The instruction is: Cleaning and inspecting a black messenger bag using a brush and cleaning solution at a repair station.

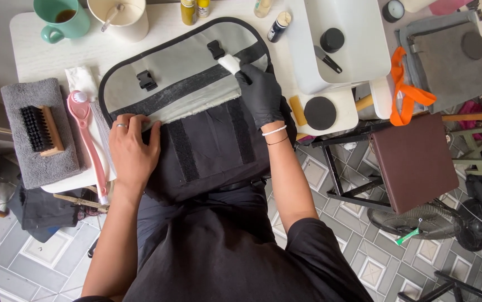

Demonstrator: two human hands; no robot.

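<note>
From the head camera you've got a black messenger bag (pixel 207 140) lying on the white table (pixel 39 53) right in front of you, its grey-lined flap (pixel 179 61) thrown open away from you. Your left hand (pixel 133 150) is bare, lying flat on the bag's left edge where flap meets body, fingers together and pressing down, ring on one finger. Your right hand (pixel 262 94) wears a black glove and sits at the bag's right side, fingers curled tight around a small brush with a white tip (pixel 231 63), and that tip touches the flap lining just beside the right buckle (pixel 215 49).

Left of the bag there's a long pink-handled brush (pixel 87 140), then a wooden scrub brush (pixel 42 130) on a grey towel (pixel 36 162). Beyond the bag's far left corner stand a green mug (pixel 62 19) and a white cup (pixel 120 17). Right of the bag is a white tub (pixel 341 45), and past that a brown stool (pixel 414 159).
</note>
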